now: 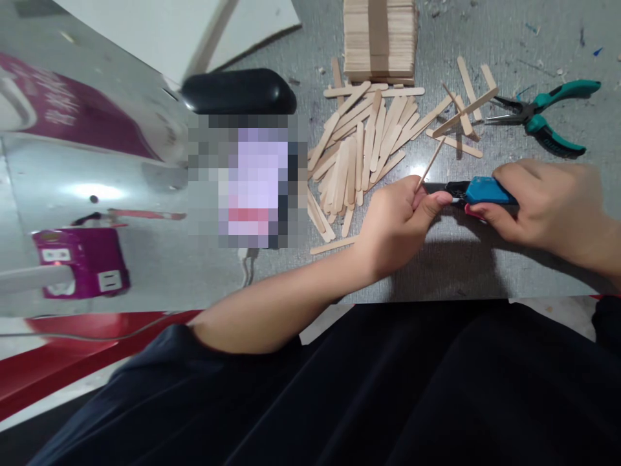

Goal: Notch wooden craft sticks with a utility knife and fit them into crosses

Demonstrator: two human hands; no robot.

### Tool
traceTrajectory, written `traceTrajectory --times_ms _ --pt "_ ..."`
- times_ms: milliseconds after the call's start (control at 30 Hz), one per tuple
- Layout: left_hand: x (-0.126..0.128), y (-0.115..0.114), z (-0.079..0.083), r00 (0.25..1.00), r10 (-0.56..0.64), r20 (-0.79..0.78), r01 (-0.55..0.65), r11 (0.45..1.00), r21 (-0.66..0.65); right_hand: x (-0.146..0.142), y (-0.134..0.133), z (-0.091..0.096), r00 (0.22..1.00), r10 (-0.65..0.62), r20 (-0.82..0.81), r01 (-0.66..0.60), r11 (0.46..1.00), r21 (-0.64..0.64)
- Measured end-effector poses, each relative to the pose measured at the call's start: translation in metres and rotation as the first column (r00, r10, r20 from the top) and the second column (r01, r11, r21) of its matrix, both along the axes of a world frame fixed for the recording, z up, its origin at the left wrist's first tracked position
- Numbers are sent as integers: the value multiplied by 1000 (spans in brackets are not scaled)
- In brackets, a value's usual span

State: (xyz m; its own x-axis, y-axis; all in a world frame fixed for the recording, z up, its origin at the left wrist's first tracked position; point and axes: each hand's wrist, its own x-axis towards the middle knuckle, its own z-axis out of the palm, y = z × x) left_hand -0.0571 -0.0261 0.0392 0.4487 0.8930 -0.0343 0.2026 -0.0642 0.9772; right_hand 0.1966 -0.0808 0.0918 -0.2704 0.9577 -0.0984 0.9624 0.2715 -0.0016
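Note:
My left hand [395,220] is closed, pinching a thin wooden craft stick [431,162] that points up and away. My right hand [543,207] is wrapped round a blue-and-black hand tool [488,190] with a pinkish-red part underneath; its exact kind is hard to make out. The tool's dark front end reaches to my left thumb and fingertips, which hide part of it. Just beyond my hands, several craft sticks [466,120] lie crossed over one another. A loose pile of craft sticks [347,168] spreads to the left of them.
Behind the pile stands a banded stack of craft sticks [356,39]. Green-handled long-nose pliers [538,113] lie open at the right. Leftward are a black case [240,92], a blurred-out device [257,181] with a cable, and a purple power socket [87,262]. The table's front edge is near my body.

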Motion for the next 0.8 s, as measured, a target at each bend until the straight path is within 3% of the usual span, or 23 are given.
traceTrajectory --times_ms 167,233,333,433,633,800 --pt "-1 5 0 994 81 78 -76 995 -68 12 7 -12 998 -54 -21 57 983 177" --pt "0 6 -1 988 30 152 -7 989 -149 16 10 -17 997 -51 -63 65 969 239" --pt "0 6 -4 929 -63 366 196 921 -338 17 13 -20 992 -31 -125 45 993 111" --pt "-1 7 -6 853 -60 518 324 839 -436 15 14 -18 981 -15 -193 11 1000 -26" --pt "-3 8 0 907 -31 420 207 901 -381 15 12 -21 960 -23 -279 11 999 -44" --pt "-4 8 5 923 -87 376 225 913 -341 14 12 -24 965 -3 -262 -22 996 -91"
